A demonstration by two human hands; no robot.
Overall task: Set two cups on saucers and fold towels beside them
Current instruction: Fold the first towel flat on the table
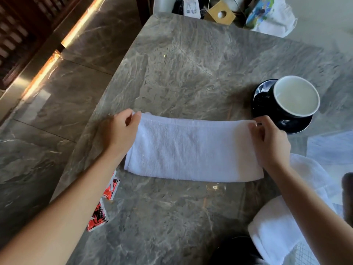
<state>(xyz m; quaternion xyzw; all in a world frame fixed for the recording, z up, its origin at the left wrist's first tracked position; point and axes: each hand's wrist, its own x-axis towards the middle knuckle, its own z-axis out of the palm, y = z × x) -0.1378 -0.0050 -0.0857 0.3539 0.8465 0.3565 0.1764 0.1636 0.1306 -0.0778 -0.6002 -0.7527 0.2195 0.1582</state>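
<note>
Left hand (122,129) pinches the far left corner of the white towel (191,150); right hand (271,142) pinches the far right corner. Towel lies folded flat on the marble worktop (191,64). Black cup (296,98) sits on its saucer (298,125), just beyond the right hand.

There is one cup (296,96) and one saucer (298,125), at the right of the frame. Two towels show: a flat towel (193,148) mid-frame and a bundled towel (271,232) at lower right. Two red packets (97,217) lie at lower left. One wooden box (219,15) sits at the top. Two hands show: left hand (122,129), right hand (271,142).
</note>
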